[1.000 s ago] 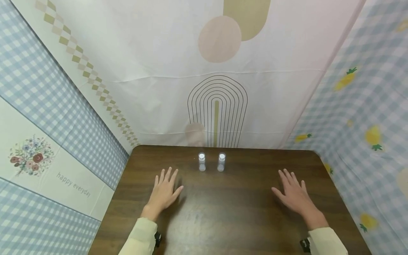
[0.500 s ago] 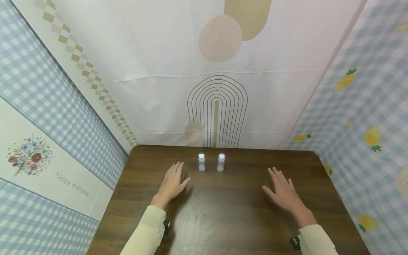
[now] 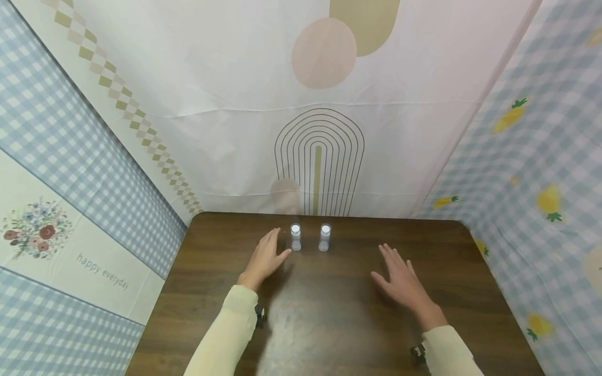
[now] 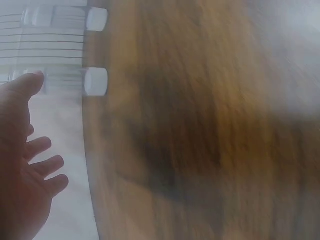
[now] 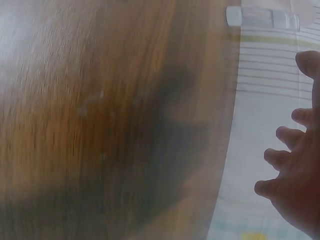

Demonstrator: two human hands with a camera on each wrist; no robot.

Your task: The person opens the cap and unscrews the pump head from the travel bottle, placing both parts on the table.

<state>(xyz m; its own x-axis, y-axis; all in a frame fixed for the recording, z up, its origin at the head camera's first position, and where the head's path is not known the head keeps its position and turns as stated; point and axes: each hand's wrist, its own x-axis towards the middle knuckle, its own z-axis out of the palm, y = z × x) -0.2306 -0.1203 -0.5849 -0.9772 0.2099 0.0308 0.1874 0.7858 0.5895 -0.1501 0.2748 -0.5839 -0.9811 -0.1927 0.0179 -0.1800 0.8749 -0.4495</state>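
Observation:
Two small clear cylindrical bottles stand upright near the table's back edge, showing white at their ends. The left bottle is close to my left hand, whose fingers reach forward with the thumb stretched toward it. In the left wrist view that thumb overlaps the left bottle; whether they touch I cannot tell. The right bottle stands a short gap away. My right hand hovers farther right, fingers extended and holding nothing. In the right wrist view, one bottle appears beyond its thumb.
A dark brown wooden table lies beneath both hands. Behind it hangs a white patterned cloth. Checked blue cloths close in the left side and the right side.
My left hand has moved right and forward, up to the left bottle. My right hand has drifted left toward the middle. The bottles stay in place.

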